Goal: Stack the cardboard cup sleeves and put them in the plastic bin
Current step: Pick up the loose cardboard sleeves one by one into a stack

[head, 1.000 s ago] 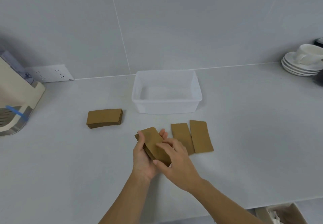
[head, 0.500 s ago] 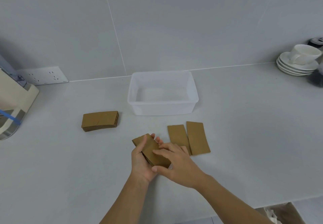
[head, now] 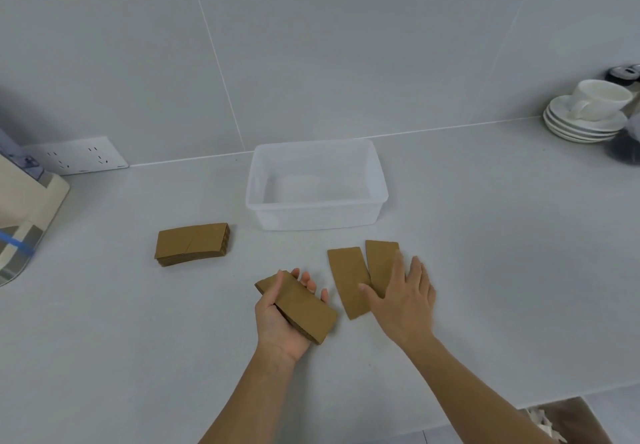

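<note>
My left hand (head: 282,319) grips a small stack of brown cardboard sleeves (head: 301,308), held palm up just above the counter. My right hand (head: 403,299) is spread flat with fingers apart over two loose sleeves lying side by side: the left one (head: 348,279) and the right one (head: 381,260), whose lower part the fingers cover. Another stack of sleeves (head: 192,244) rests on the counter to the left. The clear plastic bin (head: 317,213) stands empty behind them, near the wall.
A stack of white saucers with a cup (head: 588,114) sits at the far right, a dark object beside it. A beige appliance (head: 24,208) stands at the left edge below a wall socket (head: 74,156). The counter's front edge runs at lower right above a cardboard box (head: 568,423).
My right hand has left the held stack and moved right onto the two loose sleeves. My left hand keeps its stack.
</note>
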A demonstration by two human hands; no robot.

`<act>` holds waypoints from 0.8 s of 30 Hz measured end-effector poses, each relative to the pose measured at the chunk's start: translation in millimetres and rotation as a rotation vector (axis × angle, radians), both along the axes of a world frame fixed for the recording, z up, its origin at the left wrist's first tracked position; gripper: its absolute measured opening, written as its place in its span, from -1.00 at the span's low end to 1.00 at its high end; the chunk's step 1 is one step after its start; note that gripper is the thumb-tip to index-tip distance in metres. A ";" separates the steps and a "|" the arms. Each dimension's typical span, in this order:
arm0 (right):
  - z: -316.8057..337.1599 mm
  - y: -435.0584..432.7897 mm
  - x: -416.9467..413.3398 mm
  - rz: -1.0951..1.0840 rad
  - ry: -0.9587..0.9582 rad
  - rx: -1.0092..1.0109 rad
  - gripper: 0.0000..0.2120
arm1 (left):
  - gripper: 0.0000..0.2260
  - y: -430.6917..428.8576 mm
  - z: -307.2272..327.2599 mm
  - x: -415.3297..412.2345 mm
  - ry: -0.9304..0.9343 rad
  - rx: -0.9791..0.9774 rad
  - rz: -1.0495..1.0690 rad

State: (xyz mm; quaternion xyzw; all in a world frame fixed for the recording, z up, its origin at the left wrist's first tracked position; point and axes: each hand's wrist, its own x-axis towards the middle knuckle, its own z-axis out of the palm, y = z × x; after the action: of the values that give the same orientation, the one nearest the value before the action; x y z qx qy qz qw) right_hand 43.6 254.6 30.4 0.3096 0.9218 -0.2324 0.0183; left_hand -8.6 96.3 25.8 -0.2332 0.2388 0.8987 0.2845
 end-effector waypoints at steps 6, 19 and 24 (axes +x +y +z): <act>-10.2 1.5 3.7 0.009 -0.035 0.051 -0.30 | -0.68 4.0 0.9 0.5 -0.009 -0.001 -0.007; 9.0 13.8 -3.3 -0.053 0.057 0.030 -0.49 | -0.58 12.8 8.3 -5.0 -0.048 0.065 -0.023; 30.0 0.3 -14.7 -0.009 0.232 -0.177 -0.47 | -0.52 11.6 13.3 -9.6 -0.037 0.078 -0.003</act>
State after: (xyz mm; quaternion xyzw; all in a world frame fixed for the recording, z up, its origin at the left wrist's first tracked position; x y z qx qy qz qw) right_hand 28.9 254.9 60.3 0.2819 0.8924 -0.3470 -0.0620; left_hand -18.2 107.9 39.1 -0.2380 0.1986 0.9024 0.2993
